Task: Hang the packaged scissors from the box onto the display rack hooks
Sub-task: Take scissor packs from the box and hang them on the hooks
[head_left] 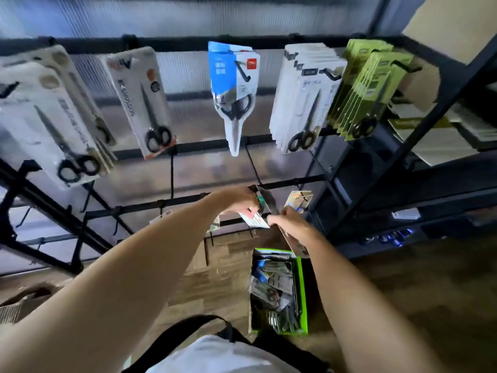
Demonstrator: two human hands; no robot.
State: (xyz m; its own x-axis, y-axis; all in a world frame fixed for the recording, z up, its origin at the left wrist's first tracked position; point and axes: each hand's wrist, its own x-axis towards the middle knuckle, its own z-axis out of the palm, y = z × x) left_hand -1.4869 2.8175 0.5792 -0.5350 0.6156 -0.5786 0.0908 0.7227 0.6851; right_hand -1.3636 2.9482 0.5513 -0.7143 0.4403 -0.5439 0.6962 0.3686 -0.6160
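Both my hands meet at a low hook of the black display rack (290, 181). My left hand (236, 200) grips the top of a packaged scissors card (255, 219) with white and red print, close to the hook. My right hand (290, 224) holds the same pack from the right, and the pack's long edge runs down under that hand. On the floor below stands the green box (302, 286), holding several more packaged scissors (274, 289).
The upper rail carries rows of hung scissors packs: white ones (48, 125) at left, a blue one (234, 95) in the middle, white (304, 95) and green (368, 92) stacks at right. A dark shelf unit (419, 146) stands to the right. Bare hooks jut out at lower left.
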